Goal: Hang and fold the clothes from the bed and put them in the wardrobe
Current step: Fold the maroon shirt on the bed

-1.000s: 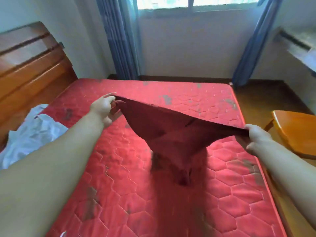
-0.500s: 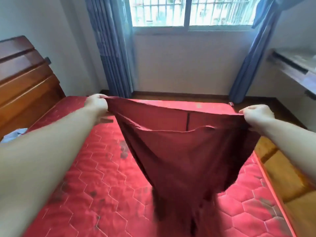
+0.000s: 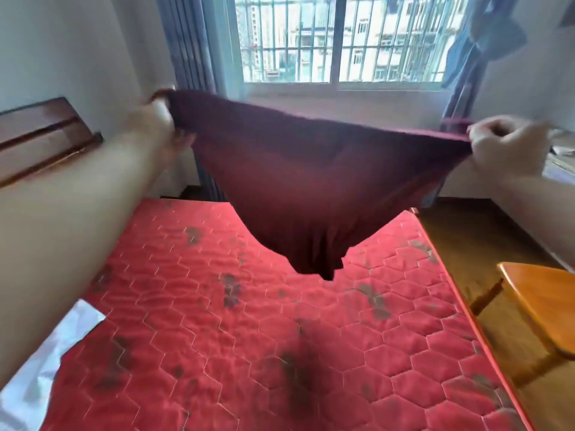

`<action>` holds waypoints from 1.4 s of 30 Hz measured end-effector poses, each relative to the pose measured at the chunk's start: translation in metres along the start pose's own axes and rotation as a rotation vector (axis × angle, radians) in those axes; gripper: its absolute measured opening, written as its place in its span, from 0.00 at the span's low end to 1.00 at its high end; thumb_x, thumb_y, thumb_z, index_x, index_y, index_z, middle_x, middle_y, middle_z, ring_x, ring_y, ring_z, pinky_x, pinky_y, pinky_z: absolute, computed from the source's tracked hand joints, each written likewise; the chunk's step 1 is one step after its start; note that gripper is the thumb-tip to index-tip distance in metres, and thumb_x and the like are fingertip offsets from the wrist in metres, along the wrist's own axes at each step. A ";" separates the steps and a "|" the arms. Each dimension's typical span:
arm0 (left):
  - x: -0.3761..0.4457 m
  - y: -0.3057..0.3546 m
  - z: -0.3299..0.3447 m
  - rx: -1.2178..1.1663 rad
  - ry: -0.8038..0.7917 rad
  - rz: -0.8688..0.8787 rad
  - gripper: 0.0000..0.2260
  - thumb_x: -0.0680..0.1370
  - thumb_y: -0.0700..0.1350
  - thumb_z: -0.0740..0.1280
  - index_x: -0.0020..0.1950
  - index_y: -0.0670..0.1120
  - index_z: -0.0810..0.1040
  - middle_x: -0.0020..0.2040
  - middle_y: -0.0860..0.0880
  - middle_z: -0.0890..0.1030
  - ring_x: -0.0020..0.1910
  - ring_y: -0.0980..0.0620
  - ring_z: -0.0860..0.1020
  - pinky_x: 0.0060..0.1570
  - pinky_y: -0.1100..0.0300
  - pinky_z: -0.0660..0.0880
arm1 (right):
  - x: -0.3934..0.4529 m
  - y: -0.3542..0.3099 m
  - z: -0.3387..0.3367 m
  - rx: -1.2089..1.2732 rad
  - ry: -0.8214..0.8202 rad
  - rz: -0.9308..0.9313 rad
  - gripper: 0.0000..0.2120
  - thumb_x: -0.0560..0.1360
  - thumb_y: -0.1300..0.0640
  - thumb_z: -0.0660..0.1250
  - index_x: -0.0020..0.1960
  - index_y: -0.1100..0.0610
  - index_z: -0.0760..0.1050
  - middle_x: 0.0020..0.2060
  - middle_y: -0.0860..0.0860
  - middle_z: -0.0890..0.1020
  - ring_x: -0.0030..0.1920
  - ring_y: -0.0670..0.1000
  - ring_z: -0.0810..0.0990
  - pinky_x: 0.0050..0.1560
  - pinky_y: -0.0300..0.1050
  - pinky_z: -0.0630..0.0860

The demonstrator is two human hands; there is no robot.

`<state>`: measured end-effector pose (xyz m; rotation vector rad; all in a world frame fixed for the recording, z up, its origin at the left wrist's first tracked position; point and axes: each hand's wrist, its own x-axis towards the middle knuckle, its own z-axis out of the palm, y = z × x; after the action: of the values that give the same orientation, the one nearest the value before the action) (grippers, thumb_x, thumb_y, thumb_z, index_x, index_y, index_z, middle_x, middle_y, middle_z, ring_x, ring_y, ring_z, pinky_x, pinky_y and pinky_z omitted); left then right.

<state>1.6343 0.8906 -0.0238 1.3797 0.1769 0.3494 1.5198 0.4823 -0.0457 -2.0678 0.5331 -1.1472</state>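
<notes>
While my left hand [image 3: 155, 126] and right hand [image 3: 501, 147] pinched its top corners, the maroon garment [image 3: 314, 188] sagged between them, soft and light.

There is one view only, from the camera on my head, wide-angle. It looks forward and slightly down across the bed [image 3: 280, 353] toward the window [image 3: 339, 38] at 12 o'clock. My arms reach in from 8 and 4 o'clock, close to the lens. The headboard [image 3: 43, 135] sits at 10, a chair [image 3: 541, 303] at 4.
</notes>
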 end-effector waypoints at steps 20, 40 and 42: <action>-0.296 -0.532 -0.284 1.896 -0.885 0.005 0.13 0.77 0.47 0.61 0.61 0.56 0.69 0.55 0.50 0.82 0.53 0.45 0.81 0.47 0.55 0.74 | -0.526 0.423 -0.008 -0.501 -0.631 0.629 0.08 0.72 0.61 0.69 0.50 0.56 0.83 0.51 0.58 0.85 0.54 0.61 0.80 0.55 0.49 0.73; -0.345 -0.595 -0.196 1.507 -1.217 -0.117 0.07 0.73 0.56 0.63 0.47 0.57 0.67 0.47 0.55 0.76 0.51 0.49 0.76 0.51 0.55 0.73 | -0.551 0.456 -0.046 -0.016 0.113 1.431 0.35 0.67 0.69 0.74 0.70 0.54 0.67 0.58 0.56 0.76 0.48 0.57 0.78 0.51 0.54 0.78; -0.362 -0.605 -0.172 1.392 -1.199 -0.082 0.07 0.74 0.54 0.63 0.51 0.57 0.69 0.48 0.54 0.73 0.52 0.49 0.75 0.54 0.54 0.73 | -0.551 0.459 -0.047 0.058 0.109 1.497 0.31 0.70 0.66 0.74 0.70 0.59 0.67 0.62 0.57 0.76 0.50 0.56 0.77 0.49 0.52 0.76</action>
<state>1.3242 0.8348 -0.6774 2.6738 -0.6492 -0.8932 1.1837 0.5098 -0.6801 -0.9687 1.6429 -0.3055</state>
